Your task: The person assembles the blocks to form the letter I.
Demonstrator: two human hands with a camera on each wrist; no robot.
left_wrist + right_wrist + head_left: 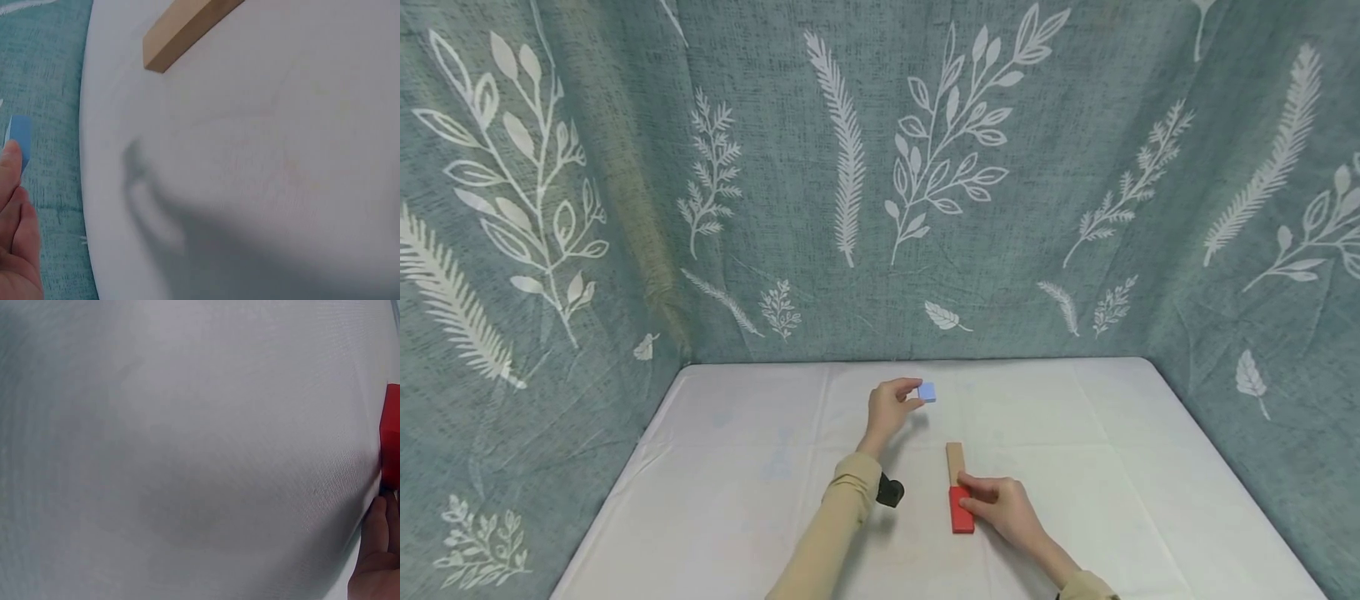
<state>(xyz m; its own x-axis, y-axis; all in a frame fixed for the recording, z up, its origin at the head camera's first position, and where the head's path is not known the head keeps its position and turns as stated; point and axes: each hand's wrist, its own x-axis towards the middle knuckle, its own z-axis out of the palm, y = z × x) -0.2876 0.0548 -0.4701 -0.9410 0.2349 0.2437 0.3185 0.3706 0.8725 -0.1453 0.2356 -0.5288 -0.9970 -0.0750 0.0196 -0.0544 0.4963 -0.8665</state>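
My left hand (pixel 889 408) pinches a small light blue block (pixel 927 392) between thumb and fingers, above the far part of the table. The left wrist view shows the same blue block (pixel 21 139) at its left edge, with a shadow on the cloth. Nearer to me, a long red block (pixel 962 518) lies end to end with a natural wooden block (pixel 954 458). My right hand (pixel 1006 508) grips the red block from the right, its forefinger near the seam. In the right wrist view, the fingertips (pixel 377 509) meet the red block (pixel 391 434).
A white cloth covers the table (pixel 737 483). A green-grey curtain (pixel 880 308) with white leaf prints hangs behind it and at both sides. A small black device (pixel 891 492) sits on my left wrist.
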